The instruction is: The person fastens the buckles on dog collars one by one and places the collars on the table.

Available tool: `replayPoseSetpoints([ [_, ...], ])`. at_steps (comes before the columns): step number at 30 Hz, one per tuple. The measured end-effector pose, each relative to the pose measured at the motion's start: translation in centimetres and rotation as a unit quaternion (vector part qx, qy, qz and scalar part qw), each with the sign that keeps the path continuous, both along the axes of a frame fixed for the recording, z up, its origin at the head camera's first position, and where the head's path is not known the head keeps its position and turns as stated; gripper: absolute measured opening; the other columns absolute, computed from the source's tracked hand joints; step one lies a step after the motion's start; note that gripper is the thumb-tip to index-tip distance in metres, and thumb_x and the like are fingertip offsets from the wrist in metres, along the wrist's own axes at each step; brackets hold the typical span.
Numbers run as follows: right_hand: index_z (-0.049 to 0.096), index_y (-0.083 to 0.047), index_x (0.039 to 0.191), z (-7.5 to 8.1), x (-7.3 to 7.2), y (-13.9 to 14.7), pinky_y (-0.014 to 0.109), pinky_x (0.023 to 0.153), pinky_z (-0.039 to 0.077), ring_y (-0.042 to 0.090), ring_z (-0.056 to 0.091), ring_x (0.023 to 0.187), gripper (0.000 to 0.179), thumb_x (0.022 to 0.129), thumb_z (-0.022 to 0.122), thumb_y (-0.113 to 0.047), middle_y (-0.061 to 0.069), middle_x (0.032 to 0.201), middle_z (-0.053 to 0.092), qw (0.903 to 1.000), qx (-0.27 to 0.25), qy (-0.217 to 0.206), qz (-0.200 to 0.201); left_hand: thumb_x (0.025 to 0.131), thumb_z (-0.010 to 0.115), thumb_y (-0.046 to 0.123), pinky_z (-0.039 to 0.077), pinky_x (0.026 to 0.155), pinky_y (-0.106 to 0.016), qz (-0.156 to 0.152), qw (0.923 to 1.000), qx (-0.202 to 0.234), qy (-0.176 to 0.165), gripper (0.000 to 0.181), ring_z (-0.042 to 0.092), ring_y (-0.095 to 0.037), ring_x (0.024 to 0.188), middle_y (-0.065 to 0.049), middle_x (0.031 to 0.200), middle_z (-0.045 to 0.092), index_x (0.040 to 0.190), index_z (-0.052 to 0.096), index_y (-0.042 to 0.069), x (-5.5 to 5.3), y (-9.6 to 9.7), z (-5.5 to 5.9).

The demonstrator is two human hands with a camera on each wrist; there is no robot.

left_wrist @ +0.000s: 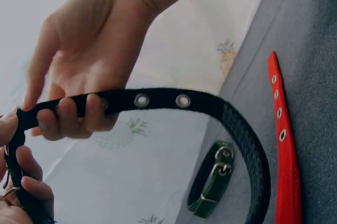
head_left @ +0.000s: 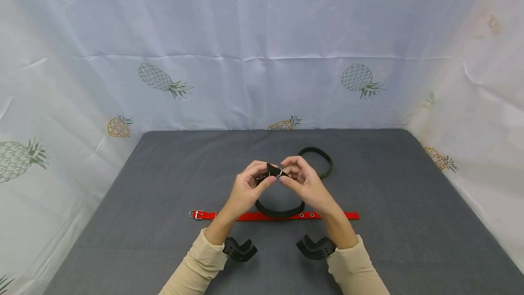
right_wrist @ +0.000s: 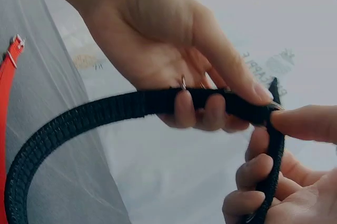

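Observation:
Both hands hold a black collar [head_left: 280, 214] bent into a loop above the table. My left hand [head_left: 247, 189] grips its buckle end, with thumb and fingers pinching near a metal loop; a metal ring [right_wrist: 183, 82] stands out by those fingers in the right wrist view. The eyelet end lies in my right hand [head_left: 308, 185], whose fingers curl round the strap. Metal eyelets [left_wrist: 183, 100] show along that stretch in the left wrist view. A short pointed tip of strap [head_left: 272, 170] sticks up between the hands. Fingers partly hide the buckle.
Below the hands, a red collar [head_left: 245, 216] lies stretched straight across the grey table [head_left: 163, 185], buckle at the left, eyelets at the right. A dark green collar [head_left: 330, 163], closed in a ring, rests behind the right hand. White pineapple-print curtains [head_left: 254, 90] surround the table.

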State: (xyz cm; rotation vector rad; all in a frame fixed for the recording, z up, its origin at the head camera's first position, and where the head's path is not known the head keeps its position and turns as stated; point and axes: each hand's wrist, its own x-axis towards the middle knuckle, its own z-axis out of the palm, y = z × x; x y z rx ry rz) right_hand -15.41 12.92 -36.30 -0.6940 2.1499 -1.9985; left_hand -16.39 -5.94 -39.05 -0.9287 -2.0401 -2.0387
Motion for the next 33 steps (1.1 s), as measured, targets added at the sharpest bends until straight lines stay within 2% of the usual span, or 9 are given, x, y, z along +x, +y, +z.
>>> replayPoseSetpoints([
  [3,0.037,0.008,0.127,-0.1,0.1,-0.5,0.016,0.078,0.046,0.002,0.053,0.081,0.036,0.098,0.052,-0.006,-0.012,0.091,0.058,0.9998,-0.017,-0.008,0.003,0.093,0.062,0.007,0.052,0.083,-0.013,0.001,1.0000,-0.007,-0.004,0.026,0.059,0.003,0.098,-0.026,0.112,0.054,0.113,0.062,-0.010,0.0,0.1,-0.1],
  [8,0.049,0.006,0.125,-0.6,0.0,-1.1,0.020,0.069,0.043,0.006,0.047,0.075,0.033,0.096,0.057,-0.008,-0.006,0.087,0.054,0.9992,0.003,0.029,-0.028,0.091,0.064,0.007,0.051,0.074,-0.014,0.007,0.9996,-0.022,-0.013,0.022,0.058,0.002,0.091,-0.023,0.104,0.053,0.108,0.064,-0.008,0.1,0.2,-0.1],
  [13,0.059,0.004,0.118,-0.9,0.0,-1.3,0.021,0.072,0.049,0.006,0.052,0.078,0.030,0.093,0.063,-0.012,-0.004,0.092,0.058,0.9966,0.015,0.048,-0.065,0.090,0.066,0.007,0.052,0.080,-0.014,0.009,0.9991,-0.019,-0.038,0.026,0.061,-0.001,0.094,-0.019,0.102,0.055,0.112,0.062,-0.007,0.1,0.2,-0.2],
  [17,0.059,0.008,0.116,-0.8,0.0,-1.1,0.019,0.074,0.049,0.008,0.054,0.081,0.029,0.093,0.062,-0.009,-0.008,0.091,0.059,0.9960,-0.008,0.040,-0.080,0.088,0.068,0.007,0.053,0.088,-0.016,0.026,0.9979,-0.028,-0.052,0.031,0.066,-0.016,0.104,-0.012,0.107,0.060,0.117,0.062,-0.004,0.1,0.2,-0.2],
  [21,0.057,0.009,0.117,-0.7,0.0,-0.9,0.019,0.077,0.048,0.008,0.055,0.082,0.028,0.093,0.061,-0.006,-0.012,0.090,0.059,0.9959,-0.028,0.024,-0.083,0.089,0.067,0.008,0.053,0.092,-0.020,0.047,0.9962,-0.057,-0.047,0.031,0.065,-0.024,0.108,-0.015,0.114,0.063,0.119,0.063,0.000,0.1,0.1,-0.1],
  [23,0.056,0.010,0.117,-0.6,0.0,-0.8,0.019,0.079,0.048,0.006,0.054,0.082,0.029,0.094,0.060,-0.007,-0.012,0.090,0.059,0.9960,-0.033,0.016,-0.082,0.092,0.065,0.010,0.054,0.091,-0.022,0.051,0.9955,-0.067,-0.045,0.031,0.065,-0.022,0.108,-0.018,0.118,0.063,0.121,0.061,0.001,0.1,0.1,-0.1],
  [27,0.055,0.008,0.117,-0.6,0.0,-0.8,0.019,0.074,0.045,0.005,0.050,0.077,0.027,0.096,0.057,-0.008,-0.012,0.088,0.056,0.9950,-0.035,0.007,-0.093,0.095,0.059,0.012,0.055,0.087,-0.021,0.051,0.9955,-0.070,-0.039,0.031,0.064,-0.012,0.104,-0.019,0.122,0.062,0.125,0.057,0.003,0.2,0.1,-0.2],
  [30,0.056,0.008,0.116,-0.6,-0.1,-0.8,0.021,0.070,0.041,0.007,0.045,0.074,0.025,0.096,0.056,-0.008,-0.011,0.087,0.054,0.9940,-0.035,0.010,-0.103,0.097,0.057,0.012,0.054,0.080,-0.020,0.057,0.9963,-0.060,-0.020,0.030,0.062,-0.007,0.092,-0.021,0.116,0.062,0.125,0.055,0.003,0.2,0.2,-0.2],
  [33,0.056,0.009,0.114,-0.5,0.0,-0.7,0.019,0.075,0.044,0.007,0.048,0.077,0.025,0.096,0.057,-0.008,-0.012,0.089,0.055,0.9939,-0.036,0.024,-0.101,0.097,0.057,0.012,0.052,0.075,-0.019,0.064,0.9968,-0.047,0.003,0.029,0.057,-0.005,0.086,-0.022,0.112,0.062,0.123,0.055,0.000,0.3,0.2,-0.1],
])
